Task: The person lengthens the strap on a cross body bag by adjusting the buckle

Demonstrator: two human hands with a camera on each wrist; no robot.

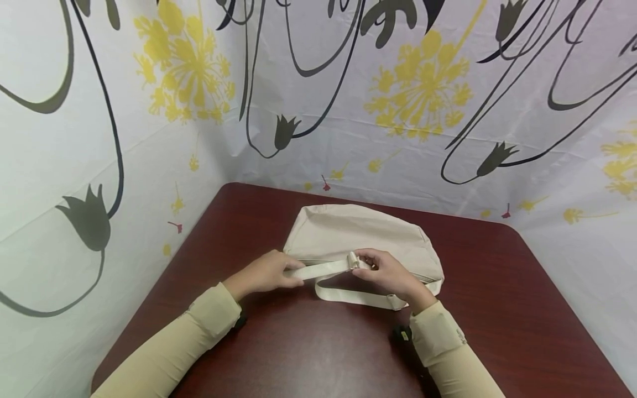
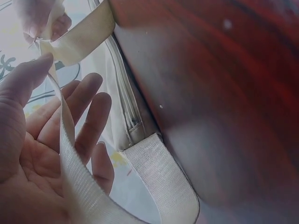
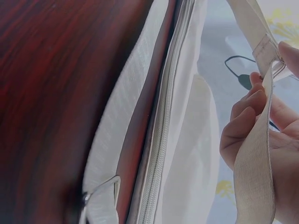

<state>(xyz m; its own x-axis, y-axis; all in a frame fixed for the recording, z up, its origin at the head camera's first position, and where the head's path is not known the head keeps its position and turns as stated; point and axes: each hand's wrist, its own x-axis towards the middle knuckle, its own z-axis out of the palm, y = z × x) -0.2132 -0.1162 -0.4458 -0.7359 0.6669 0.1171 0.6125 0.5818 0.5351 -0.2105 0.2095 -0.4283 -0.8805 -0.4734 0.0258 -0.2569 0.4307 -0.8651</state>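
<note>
A cream fabric bag (image 1: 363, 229) lies on the table, with a zipper (image 3: 161, 140) along its near side. Its webbing strap (image 1: 320, 270) is raised in front of it. My right hand (image 1: 390, 272) pinches the strap by its adjuster buckle (image 3: 278, 67), thumb on one side and curled fingers on the other. The strap runs across my left hand (image 1: 269, 271), where the left wrist view shows the fingers loosely spread behind it and the thumb beside it. A lower stretch of strap (image 1: 353, 297) with another metal buckle (image 3: 103, 186) hangs nearer the table edge.
The dark red table (image 1: 308, 342) has rounded far corners. A white patterned cloth (image 1: 338, 127) hangs behind it and along its left side. Dark wrist devices (image 1: 402, 333) show under the sleeves.
</note>
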